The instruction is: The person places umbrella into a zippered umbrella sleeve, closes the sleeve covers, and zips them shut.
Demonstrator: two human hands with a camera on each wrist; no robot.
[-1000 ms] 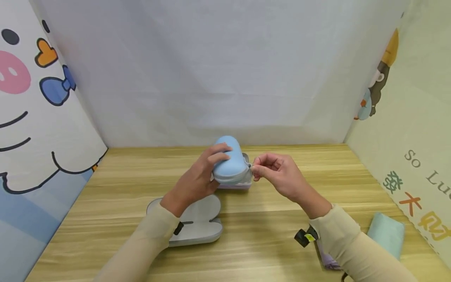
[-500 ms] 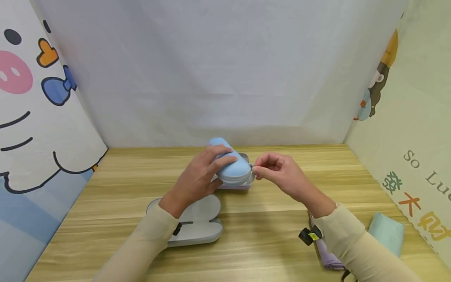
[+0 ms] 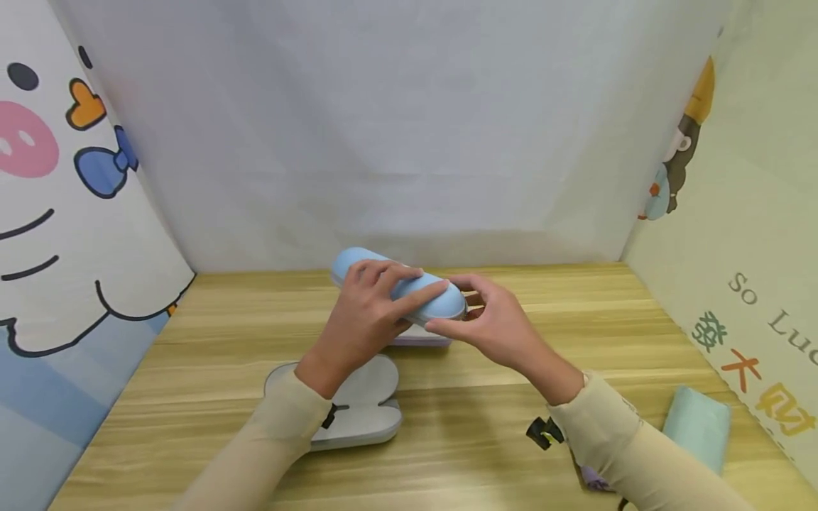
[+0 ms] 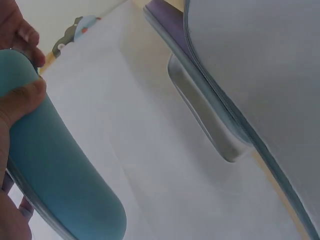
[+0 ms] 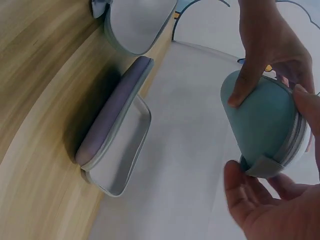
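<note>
The left hand (image 3: 367, 312) holds a light blue, smooth-surfaced, elongated case with rounded ends (image 4: 60, 155); its fingers are spread partway and bent across the top, the index and middle fingertips pressing on the upper shell, the thumb largely hidden beneath in the head view. The right hand (image 3: 498, 321) grips the end of the same case, its fingers curved round that end and its thumb set against the near edge. The case is raised off the pale wood-grain table (image 3: 486, 454) between the two sets of fingers, its long axis running from beyond the left fingers at the far left to the right fingers at the near right. A grey zip band (image 5: 295, 137) follows the rim beside the right thumb, and a short grey-blue fabric tab (image 5: 265, 167) lies at the right fingertips. Below and behind the left fingers stands an open lilac case with a light grey lining (image 5: 115, 112), resting on the table and apart from both hands. Nearer the wearer, below the left wrist, lies an open light grey hinged case with rounded lobes (image 3: 364, 424), partly covered by the left sleeve. Well to the right of the right fingers, past the right sleeve (image 3: 607, 419), lies a mint-green soft oblong item (image 3: 696, 429); a purple fabric item (image 3: 594, 479) shows partly beneath that sleeve.
</note>
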